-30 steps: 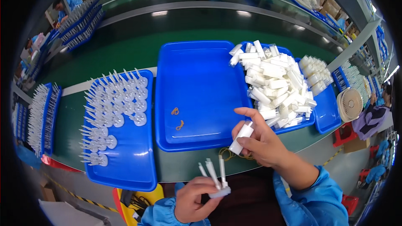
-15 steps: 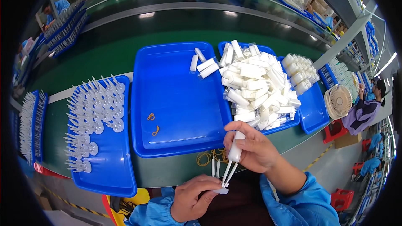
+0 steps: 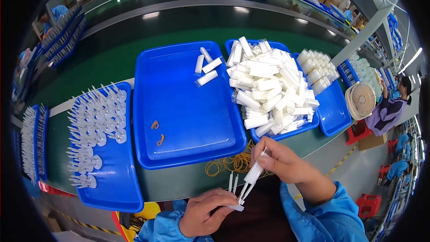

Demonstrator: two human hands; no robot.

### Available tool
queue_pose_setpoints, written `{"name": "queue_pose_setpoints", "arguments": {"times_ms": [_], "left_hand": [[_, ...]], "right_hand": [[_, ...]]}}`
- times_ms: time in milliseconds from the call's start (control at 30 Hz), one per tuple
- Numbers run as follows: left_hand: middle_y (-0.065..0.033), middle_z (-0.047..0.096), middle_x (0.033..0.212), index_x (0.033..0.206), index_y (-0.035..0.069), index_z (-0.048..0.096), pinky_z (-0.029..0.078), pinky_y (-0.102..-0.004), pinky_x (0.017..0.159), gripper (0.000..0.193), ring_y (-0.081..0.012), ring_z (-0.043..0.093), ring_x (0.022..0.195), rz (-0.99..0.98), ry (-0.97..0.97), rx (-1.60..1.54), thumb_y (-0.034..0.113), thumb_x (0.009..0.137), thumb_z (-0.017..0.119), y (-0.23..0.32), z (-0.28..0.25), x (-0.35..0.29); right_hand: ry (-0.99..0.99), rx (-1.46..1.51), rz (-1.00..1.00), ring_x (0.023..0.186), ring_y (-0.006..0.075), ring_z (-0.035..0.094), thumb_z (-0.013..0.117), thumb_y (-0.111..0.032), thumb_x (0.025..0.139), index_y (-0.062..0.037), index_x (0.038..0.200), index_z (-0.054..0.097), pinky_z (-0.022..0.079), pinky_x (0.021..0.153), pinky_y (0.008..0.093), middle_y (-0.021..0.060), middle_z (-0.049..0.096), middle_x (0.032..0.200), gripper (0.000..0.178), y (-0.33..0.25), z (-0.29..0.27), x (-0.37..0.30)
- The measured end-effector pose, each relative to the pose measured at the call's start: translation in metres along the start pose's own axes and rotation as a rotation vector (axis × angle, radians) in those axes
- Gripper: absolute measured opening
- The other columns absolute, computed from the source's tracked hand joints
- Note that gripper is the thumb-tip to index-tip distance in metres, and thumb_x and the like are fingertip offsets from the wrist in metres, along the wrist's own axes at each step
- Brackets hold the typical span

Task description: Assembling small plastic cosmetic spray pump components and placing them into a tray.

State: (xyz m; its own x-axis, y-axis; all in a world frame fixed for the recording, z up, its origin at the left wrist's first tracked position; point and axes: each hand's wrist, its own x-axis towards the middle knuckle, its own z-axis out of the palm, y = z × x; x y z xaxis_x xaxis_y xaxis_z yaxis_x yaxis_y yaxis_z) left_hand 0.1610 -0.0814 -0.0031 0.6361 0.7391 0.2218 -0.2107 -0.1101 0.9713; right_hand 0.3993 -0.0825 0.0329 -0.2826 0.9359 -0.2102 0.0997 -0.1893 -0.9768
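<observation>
My left hand (image 3: 207, 213) is closed on a white plastic base with several thin upright prongs (image 3: 233, 183), held low in front of my body. Fitted over or touching two of those prongs is a white cylindrical piece (image 3: 253, 173), tilted up to the right. My right hand (image 3: 284, 163) pinches this cylinder near its upper end, where a thin pale tip sticks out between the fingers. Just ahead of the hands lies a tangle of yellow rubber bands (image 3: 233, 161) on the green table edge.
A large blue tray (image 3: 188, 103) holds several wrapped white pieces and two rubber bands. Right of it, another tray is heaped with white wrapped pieces (image 3: 268, 85). Pronged white bases (image 3: 98, 116) fill a left tray. A fan (image 3: 362, 99) and a seated person (image 3: 389, 107) are at right.
My right hand's grip has shifted to the upper end of the white cylinder, and a thin tip now shows there. The left hand stays nearly in place. The whole view has shifted slightly.
</observation>
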Motion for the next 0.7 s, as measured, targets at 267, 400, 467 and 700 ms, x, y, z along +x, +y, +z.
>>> {"name": "queue_pose_setpoints", "arguments": {"times_ms": [267, 400, 467, 700], "left_hand": [[-0.0146, 0.059, 0.099, 0.090, 0.002, 0.058, 0.049, -0.0298, 0.073, 0.013, -0.0226, 0.060, 0.086, 0.108, 0.202, 0.067, 0.004, 0.079, 0.066, 0.000, 0.006, -0.012], [-0.0166, 0.051, 0.105, 0.093, 0.000, 0.055, 0.044, -0.0307, 0.077, 0.023, -0.0215, 0.055, 0.084, 0.188, 0.238, 0.108, -0.005, 0.072, 0.064, 0.006, -0.001, -0.016], [-0.0169, 0.049, 0.107, 0.093, 0.000, 0.055, 0.044, -0.0301, 0.077, 0.023, -0.0214, 0.055, 0.086, 0.206, 0.263, 0.116, -0.004, 0.072, 0.065, 0.007, -0.007, -0.021], [-0.0102, 0.065, 0.091, 0.090, 0.006, 0.055, 0.035, -0.0433, 0.093, 0.021, -0.0275, 0.051, 0.103, 0.268, 0.553, 0.056, 0.001, 0.075, 0.068, 0.006, -0.022, -0.012]], "right_hand": [[-0.126, -0.223, -0.174, 0.080, 0.0193, 0.045, 0.048, -0.019, 0.092, -0.0062, 0.097, 0.047, 0.034, 0.077, 0.0310, 0.0065, 0.049, 0.088, 0.014, -0.008, 0.019, -0.004], [-0.209, -0.274, -0.236, 0.082, 0.0231, 0.046, 0.048, -0.023, 0.092, -0.0080, 0.097, 0.050, 0.032, 0.080, 0.0346, 0.0078, 0.051, 0.088, 0.016, -0.014, 0.044, 0.001], [-0.343, -0.527, -0.337, 0.087, 0.0231, 0.049, 0.047, -0.025, 0.092, -0.0083, 0.099, 0.053, 0.032, 0.081, 0.0354, 0.0085, 0.053, 0.091, 0.019, -0.033, 0.038, 0.019], [0.051, -1.425, -0.500, 0.086, 0.0309, 0.061, 0.063, -0.023, 0.079, -0.0018, 0.105, 0.055, 0.050, 0.071, 0.0385, 0.0151, 0.061, 0.094, 0.035, -0.061, -0.002, 0.156]]}}
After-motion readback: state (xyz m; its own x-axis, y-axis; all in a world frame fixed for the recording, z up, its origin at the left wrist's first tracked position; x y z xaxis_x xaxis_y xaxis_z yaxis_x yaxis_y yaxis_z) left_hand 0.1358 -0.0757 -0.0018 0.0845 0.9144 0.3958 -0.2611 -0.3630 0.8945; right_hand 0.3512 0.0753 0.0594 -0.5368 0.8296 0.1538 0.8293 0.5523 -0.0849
